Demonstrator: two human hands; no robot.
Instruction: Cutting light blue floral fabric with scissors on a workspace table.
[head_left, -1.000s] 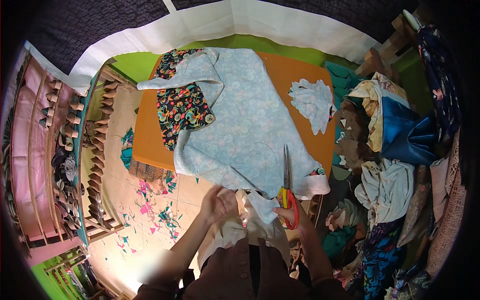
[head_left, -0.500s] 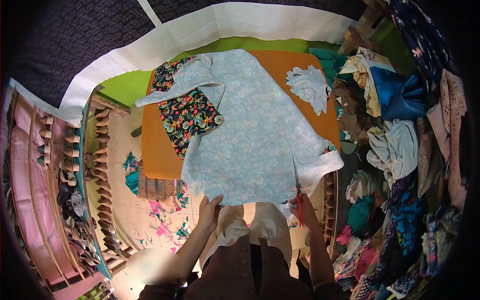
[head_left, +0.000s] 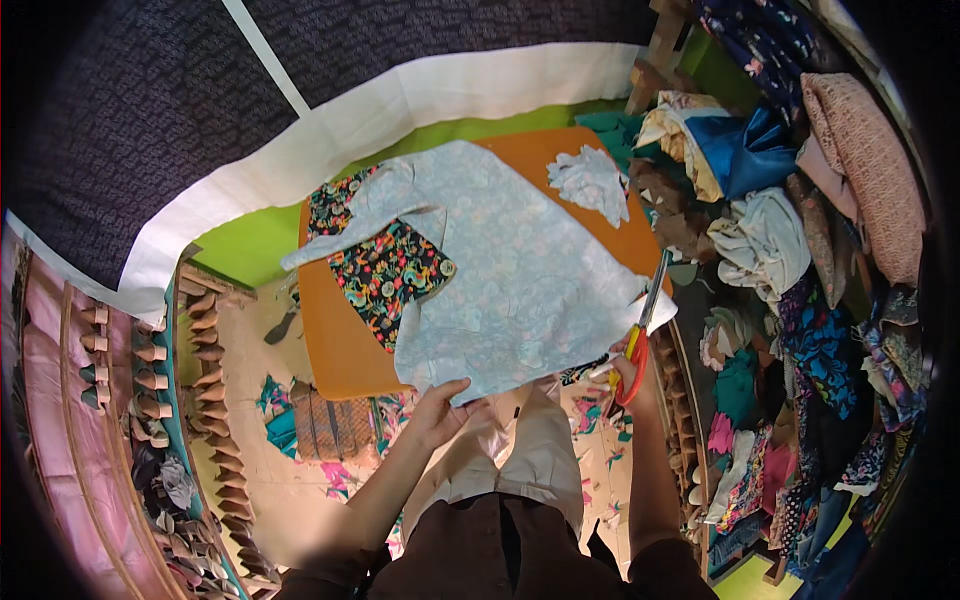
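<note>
A large piece of floral fabric [head_left: 500,260] lies with its pale wrong side up and hangs over the near edge of the orange table [head_left: 345,365]. Its black printed side shows at the folded-over left part. My left hand [head_left: 440,415] pinches the near edge of the fabric between thumb and fingers. Toward the right corner, my right hand [head_left: 632,388] is closed round a pair of scissors [head_left: 640,335] with red and yellow handles. The blades point up and away, beside the fabric's right end. The fabric edge also passes by the right fingers; whether they grip it I cannot tell.
A small crumpled pale cloth [head_left: 590,185] lies at the table's far right. Heaped garments and scraps [head_left: 765,245] crowd the right side. Wooden shoe lasts [head_left: 207,350] line racks at the left. Scraps [head_left: 335,478] litter the floor. Dark fabric [head_left: 450,45] hangs beyond the table.
The scissors have moved right, away from the lower edge of the fabric, and now point up. My left hand still holds the near edge. The view has shifted slightly.
</note>
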